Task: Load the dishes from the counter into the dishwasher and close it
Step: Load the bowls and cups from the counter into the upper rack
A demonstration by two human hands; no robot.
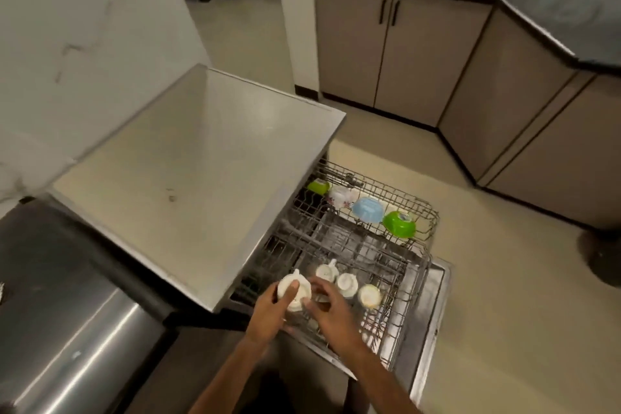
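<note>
The dishwasher stands open with its wire racks pulled out over the lowered door. My left hand grips a white cup held upside down at the near left corner of the upper rack. My right hand rests beside it on the rack, fingers bent toward the cup; whether it holds something is unclear. Three more white cups sit upside down in a row to the right. Farther back lie a blue bowl, a green bowl, a patterned white dish and another green bowl.
A steel countertop covers the dishwasher on the left. A second steel surface is at the lower left. Beige cabinets with a dark worktop line the back and right. Tiled floor lies between.
</note>
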